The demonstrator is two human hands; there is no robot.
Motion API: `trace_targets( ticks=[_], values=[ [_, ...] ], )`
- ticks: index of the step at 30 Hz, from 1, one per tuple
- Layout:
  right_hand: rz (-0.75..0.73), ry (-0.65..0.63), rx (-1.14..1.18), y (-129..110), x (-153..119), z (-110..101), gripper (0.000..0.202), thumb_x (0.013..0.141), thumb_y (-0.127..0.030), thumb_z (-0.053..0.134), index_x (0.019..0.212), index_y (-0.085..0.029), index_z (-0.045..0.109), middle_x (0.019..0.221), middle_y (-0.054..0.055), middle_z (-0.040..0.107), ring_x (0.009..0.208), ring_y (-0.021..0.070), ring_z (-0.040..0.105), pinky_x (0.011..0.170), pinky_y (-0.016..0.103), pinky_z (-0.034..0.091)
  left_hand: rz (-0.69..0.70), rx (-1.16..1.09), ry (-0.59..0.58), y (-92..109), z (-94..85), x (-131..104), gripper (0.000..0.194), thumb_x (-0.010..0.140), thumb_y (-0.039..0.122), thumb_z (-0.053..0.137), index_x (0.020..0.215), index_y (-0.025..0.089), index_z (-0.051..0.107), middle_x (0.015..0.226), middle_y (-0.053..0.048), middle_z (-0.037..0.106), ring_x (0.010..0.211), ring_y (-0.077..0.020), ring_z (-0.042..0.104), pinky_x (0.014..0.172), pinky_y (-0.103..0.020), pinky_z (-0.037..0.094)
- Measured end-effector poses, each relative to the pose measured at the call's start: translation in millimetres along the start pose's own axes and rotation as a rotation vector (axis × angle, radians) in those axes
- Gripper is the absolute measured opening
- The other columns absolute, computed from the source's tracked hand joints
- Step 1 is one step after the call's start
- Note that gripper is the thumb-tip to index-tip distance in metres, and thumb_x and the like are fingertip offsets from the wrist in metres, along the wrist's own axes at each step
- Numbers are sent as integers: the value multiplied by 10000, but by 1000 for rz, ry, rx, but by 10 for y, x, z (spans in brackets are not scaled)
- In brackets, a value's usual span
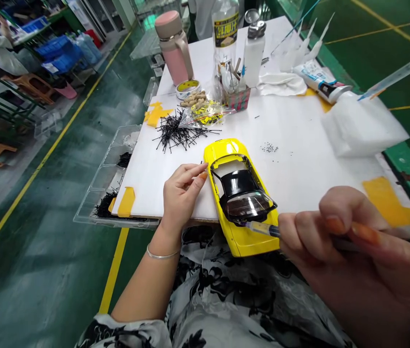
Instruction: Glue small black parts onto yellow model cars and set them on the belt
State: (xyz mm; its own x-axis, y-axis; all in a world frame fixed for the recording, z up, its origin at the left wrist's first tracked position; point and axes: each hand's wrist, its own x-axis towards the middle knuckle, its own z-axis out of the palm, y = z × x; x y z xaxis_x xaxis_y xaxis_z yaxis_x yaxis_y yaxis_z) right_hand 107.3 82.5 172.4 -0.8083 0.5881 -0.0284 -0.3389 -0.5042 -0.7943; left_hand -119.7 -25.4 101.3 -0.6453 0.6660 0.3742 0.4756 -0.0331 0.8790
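A yellow model car body (232,234) with a black roof and clear windshield lies at the table's near edge, partly overhanging it. My left hand (183,191) is beside the car's left side, thumb and fingertips pinched together around a tiny dark piece too small to name. My right hand (339,241), large in the foreground, is closed around a slim pen-like tool (263,228). The tool's tip meets the car at the base of the windshield. Beyond the car, tiny black specks (270,147) are scattered on the white table (292,130).
Behind my left hand lies a pile of black thin parts (176,130), near a bag of yellow pieces (208,112). A pink flask (174,48), clear bottle (226,34) and white bottle (254,55) stand farther back. A white foam bundle (362,123) sits right.
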Motion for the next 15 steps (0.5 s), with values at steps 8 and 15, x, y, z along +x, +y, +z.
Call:
trace_targets(
  ticks=[8,15],
  values=[
    [24,7,-11,7,-1,0,164,888,-380,708,756,-291,670,461,-55,199,454,134,242,436,270,260,18,6,23,-6,14,-16,232,981,387,754,1156,269,853,1051,-70,778,960,-159,719,759,-248,579],
    [13,-16,-74,-4,-10,45,197,903,-392,700,740,-288,663,470,-45,247,450,138,283,441,282,287,16,7,20,-1,7,-20,221,979,366,754,1152,270,853,1055,-69,775,951,-165,718,751,-257,580]
  ],
)
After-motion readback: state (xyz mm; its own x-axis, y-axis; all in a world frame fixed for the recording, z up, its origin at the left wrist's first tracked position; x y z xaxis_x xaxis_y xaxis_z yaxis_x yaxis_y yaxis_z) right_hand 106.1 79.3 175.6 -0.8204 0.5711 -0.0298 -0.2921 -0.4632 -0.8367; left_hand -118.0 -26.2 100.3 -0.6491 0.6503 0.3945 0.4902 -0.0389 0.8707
